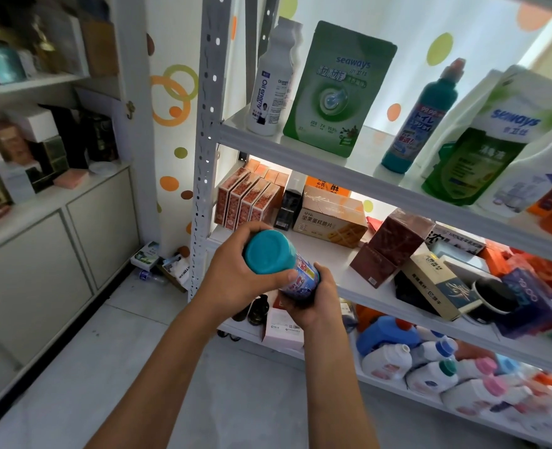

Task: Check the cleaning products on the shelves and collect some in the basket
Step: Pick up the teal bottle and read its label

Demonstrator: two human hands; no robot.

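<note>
A teal cleaner bottle (276, 254) with a blue printed label is held in front of the shelving, its flat bottom turned toward me. My left hand (235, 273) grips its base end with fingers and thumb curled round it. My right hand (313, 303) holds the lower part of the bottle from below. On the upper shelf (358, 163) stand a white bottle (271, 82), a green pouch (333, 92), a matching teal bottle (420, 121) and a green and white refill pouch (488, 147). No basket is in view.
The middle shelf (342, 267) carries snack boxes and cartons. White detergent jugs (430, 374) lie along the bottom shelf. The white upright post (203, 140) of the rack is just left of my hands. A cabinet (57, 254) with boxes stands at left, with tiled floor between.
</note>
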